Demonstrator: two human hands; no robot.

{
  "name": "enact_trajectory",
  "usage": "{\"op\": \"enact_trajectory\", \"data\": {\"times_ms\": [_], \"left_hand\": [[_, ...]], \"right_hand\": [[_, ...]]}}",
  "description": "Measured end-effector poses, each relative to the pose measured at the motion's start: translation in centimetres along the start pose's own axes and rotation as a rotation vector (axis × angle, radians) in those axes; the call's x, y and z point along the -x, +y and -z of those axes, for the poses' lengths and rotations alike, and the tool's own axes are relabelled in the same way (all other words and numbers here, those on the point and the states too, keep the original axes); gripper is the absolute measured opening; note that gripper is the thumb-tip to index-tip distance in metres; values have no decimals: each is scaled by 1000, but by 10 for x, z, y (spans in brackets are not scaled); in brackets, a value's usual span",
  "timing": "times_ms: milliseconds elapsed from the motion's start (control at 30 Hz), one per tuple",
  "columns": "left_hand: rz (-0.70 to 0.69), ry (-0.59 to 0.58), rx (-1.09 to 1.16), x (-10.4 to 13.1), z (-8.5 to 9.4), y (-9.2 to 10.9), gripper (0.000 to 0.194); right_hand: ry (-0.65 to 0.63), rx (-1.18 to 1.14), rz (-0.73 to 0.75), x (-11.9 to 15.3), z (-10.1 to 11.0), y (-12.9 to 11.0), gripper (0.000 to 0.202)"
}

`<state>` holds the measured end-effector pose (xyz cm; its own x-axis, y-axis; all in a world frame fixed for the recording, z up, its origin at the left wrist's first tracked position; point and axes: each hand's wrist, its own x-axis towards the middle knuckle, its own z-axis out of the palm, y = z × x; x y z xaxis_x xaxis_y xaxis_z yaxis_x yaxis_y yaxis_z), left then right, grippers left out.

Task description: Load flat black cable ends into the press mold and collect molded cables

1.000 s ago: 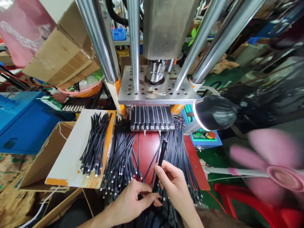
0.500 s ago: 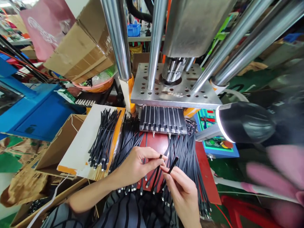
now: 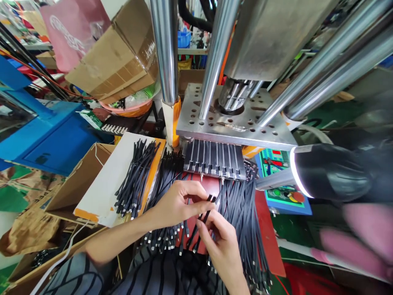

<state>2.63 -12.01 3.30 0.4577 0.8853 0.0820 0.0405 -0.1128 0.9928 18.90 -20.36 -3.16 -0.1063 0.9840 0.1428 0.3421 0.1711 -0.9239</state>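
L hand (image 3: 181, 206) pinched what looked like 2 flat blk USB cables (image 3: 206, 216) btwn thumb & forefinger, close to their upper ends; tips poked out just past the fingers; R hand (image 3: 225, 241) had thumb & forefinger closed on the same cables a bit lower, other fingers curled loosely; both grips were narrow, opened approx. to cable thickness; exact contact under the fingertips was hidden, so couldn't tell how hard either pressed.

Cables were over the red mat (image 3: 268, 233), in front of the slotted metal fixture (image 3: 215, 159) & well below the steel press plate (image 3: 196, 129), btwn the L cable bunch (image 3: 166, 184) & R cable bunch (image 3: 241, 213).

Handling, judged by eye: v. light, bendy along the length, prob. stiffer at the connectors; flat sides prob. a bit slippery & apt to slide over each other; best hold was on the broad faces nr the ends, w/ light pressure; metal tips looked easiest to damage, so better not squeezed or bent.
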Motion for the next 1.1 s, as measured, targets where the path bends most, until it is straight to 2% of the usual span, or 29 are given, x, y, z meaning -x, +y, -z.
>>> {"op": "enact_trajectory", "data": {"times_ms": [67, 133, 200, 233, 267, 333, 433, 500, 600, 667, 733, 833, 933, 1100], "left_hand": [[-55, 75, -59, -10, 7, -2, 35], [-121, 168, -141, -25, 18, -10, 30], [-199, 229, -266, -47, 32, -26, 23], [-230, 251, -332, -60, 38, -36, 20], [-244, 276, -386, -73, 45, -47, 17], [-219, 351, -446, -99, 54, -68, 15], [-181, 434, -458, -122, 61, -86, 13], [-185, 454, -456, -120, 63, -90, 16], [-289, 404, -565, -94, 69, -90, 32], [-463, 259, -726, -73, 77, -91, 37], [-634, 67, -894, -58, 86, -93, 36], [-753, -112, -1071, -52, 95, -98, 35], [-751, -145, -1158, -54, 94, -98, 38], [-605, -119, -1289, -50, 77, -91, 46]], "right_hand": [[-96, -7, -69, 9, -6, 9, 36], [-261, -17, -156, 16, -5, 16, 33], [-423, -6, -202, 12, 7, 16, 33], [-458, 21, -193, 3, 16, 13, 35], [-456, 58, -164, -11, 26, 9, 38], [-359, 133, -77, -52, 44, 0, 45], [-279, 129, -23, -125, 53, -9, 49], [-278, 88, -24, -167, 47, -8, 51], [-260, 78, 5, -206, 32, 5, 52], [-244, 99, 37, -220, 25, 15, 51], [-226, 114, 59, -227, 22, 23, 48], [-185, 129, 76, -231, 20, 31, 44], [-148, 134, 77, -230, 20, 36, 42], [-137, 103, 43, -228, 19, 41, 43]]}}
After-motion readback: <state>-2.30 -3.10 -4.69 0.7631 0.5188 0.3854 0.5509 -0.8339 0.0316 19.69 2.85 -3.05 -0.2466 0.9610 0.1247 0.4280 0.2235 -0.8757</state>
